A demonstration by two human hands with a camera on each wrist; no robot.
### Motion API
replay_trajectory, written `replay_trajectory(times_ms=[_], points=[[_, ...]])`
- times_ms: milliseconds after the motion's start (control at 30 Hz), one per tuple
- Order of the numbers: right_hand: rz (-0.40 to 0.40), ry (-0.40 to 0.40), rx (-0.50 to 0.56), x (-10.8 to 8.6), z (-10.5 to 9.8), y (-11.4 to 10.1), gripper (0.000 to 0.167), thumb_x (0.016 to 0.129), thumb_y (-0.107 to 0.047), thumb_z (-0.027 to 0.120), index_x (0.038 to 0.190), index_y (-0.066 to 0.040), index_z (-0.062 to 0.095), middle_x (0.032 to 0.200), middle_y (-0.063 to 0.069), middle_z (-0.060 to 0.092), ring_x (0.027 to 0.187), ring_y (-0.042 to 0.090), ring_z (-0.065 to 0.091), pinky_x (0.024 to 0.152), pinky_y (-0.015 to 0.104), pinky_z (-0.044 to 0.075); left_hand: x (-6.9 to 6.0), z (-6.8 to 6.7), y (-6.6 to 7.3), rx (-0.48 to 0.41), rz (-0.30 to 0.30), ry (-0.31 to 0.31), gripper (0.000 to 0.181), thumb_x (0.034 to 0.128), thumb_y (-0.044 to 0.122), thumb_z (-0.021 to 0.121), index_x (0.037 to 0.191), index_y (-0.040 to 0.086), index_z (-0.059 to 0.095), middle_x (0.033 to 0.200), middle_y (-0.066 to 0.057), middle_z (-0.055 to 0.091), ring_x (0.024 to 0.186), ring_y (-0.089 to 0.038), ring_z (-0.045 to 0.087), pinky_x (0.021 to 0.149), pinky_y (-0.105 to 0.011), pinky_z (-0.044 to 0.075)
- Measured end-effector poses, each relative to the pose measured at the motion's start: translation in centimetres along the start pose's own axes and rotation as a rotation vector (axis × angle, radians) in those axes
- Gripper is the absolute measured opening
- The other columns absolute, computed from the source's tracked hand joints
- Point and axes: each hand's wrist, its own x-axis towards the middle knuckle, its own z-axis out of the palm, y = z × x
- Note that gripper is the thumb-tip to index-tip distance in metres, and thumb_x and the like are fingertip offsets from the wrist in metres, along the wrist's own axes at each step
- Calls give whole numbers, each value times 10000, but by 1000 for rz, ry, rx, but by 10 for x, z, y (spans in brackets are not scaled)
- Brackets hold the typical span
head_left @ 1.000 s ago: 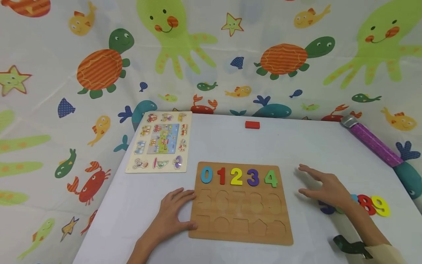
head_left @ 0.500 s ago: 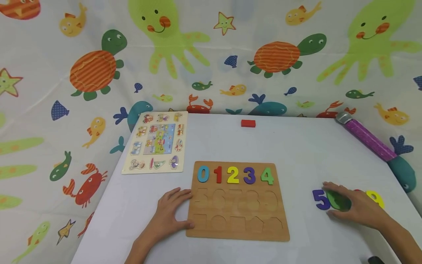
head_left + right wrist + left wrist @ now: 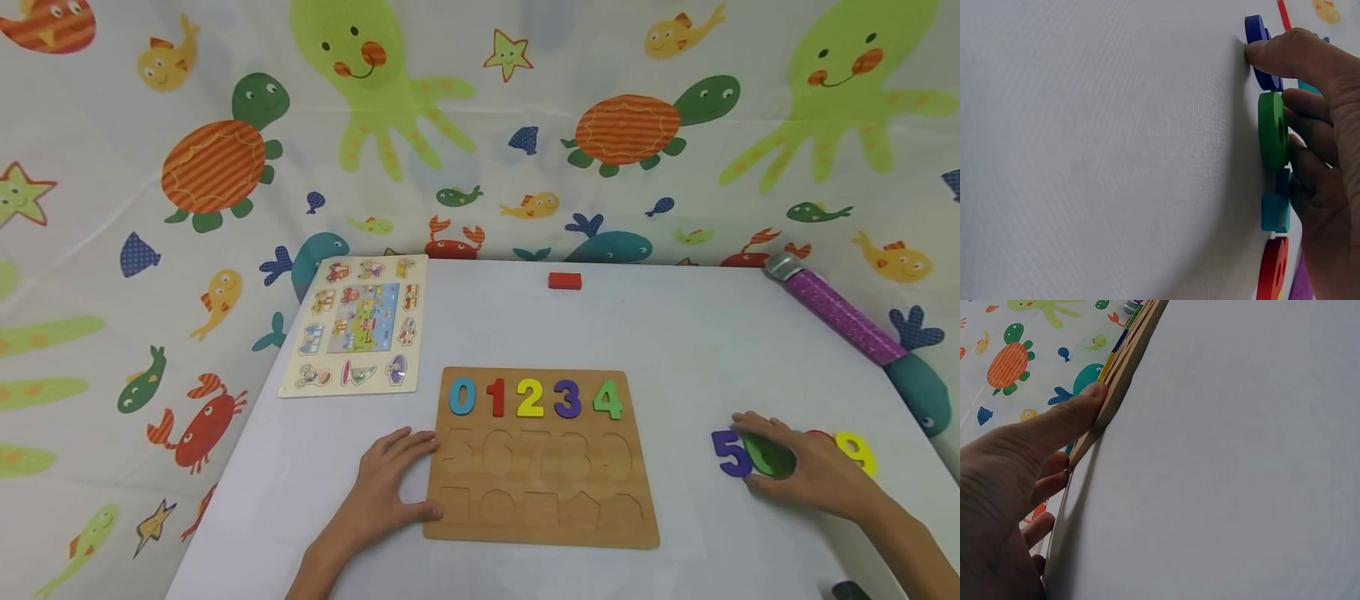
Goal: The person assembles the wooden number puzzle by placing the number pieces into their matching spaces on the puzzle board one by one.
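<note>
The wooden number board (image 3: 543, 517) lies flat, with colourful numbers 0 to 4 in its top row and bare recesses below. My left hand (image 3: 386, 483) rests at its left edge, thumb and fingertips touching the rim; in the left wrist view the thumb lies along the board's edge (image 3: 1121, 394). My right hand (image 3: 813, 471) curls over the loose numbers at the right. Its thumb and forefinger reach the near and far edges of the purple number 5 (image 3: 729, 454). Under the palm lies the green number 6 (image 3: 1272, 128), partly hidden.
Beside the 6 are a blue number (image 3: 1275, 209), a red number (image 3: 1272, 269) and the yellow 9 (image 3: 857, 452). A vehicle picture puzzle (image 3: 356, 325) lies back left, a red block (image 3: 565, 282) at the back. A purple glittery tube (image 3: 843, 317) lies back right.
My right hand has moved right and down from beside the board onto the loose numbers, uncovering the 5. It has stayed nearly still this last half second. My left hand keeps its place.
</note>
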Motion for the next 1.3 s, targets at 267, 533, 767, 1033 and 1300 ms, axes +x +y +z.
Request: replay_trajectory(times_ms=[267, 533, 767, 1033, 1300], points=[[12, -4, 21, 4, 0, -4, 815, 731, -404, 868, 1432, -168, 528, 1428, 211, 501, 1227, 575, 435, 849, 794, 333, -2, 1, -2, -11, -18, -5, 887, 639, 630, 834, 1382, 212, 588, 1456, 97, 488, 1416, -251, 269, 1116, -569, 139], [-12, 76, 48, 8, 4, -7, 771, 757, -396, 858, 1437, -233, 535, 1396, 202, 537, 1196, 543, 480, 833, 760, 377, -3, 2, -3, 1, 1, 17, 885, 641, 631, 832, 1381, 210, 590, 1451, 101, 495, 1409, -257, 286, 1104, -583, 159], [-119, 204, 99, 37, 16, -22, 730, 729, -268, 897, 1385, -176, 589, 1348, 104, 604, 1155, 454, 544, 843, 666, 466, -4, 1, -4, 0, 1, 21, 883, 645, 634, 829, 1381, 209, 590, 1451, 105, 494, 1410, -254, 283, 1103, -581, 156], [-132, 228, 180, 85, 39, -70, 712, 763, -260, 872, 1386, -103, 566, 1404, 150, 547, 1253, 441, 496, 893, 595, 486, -3, 1, -4, -1, 8, 14, 893, 647, 652, 816, 1388, 211, 584, 1459, 117, 480, 1417, -236, 267, 1105, -572, 152], [-244, 236, 300, 121, 65, -136, 682, 720, -193, 887, 1334, -97, 606, 1400, 93, 561, 1256, 360, 530, 962, 536, 477, -1, 0, -4, -1, -6, -4, 892, 648, 654, 814, 1393, 223, 579, 1463, 133, 471, 1424, -219, 251, 1121, -556, 133]])
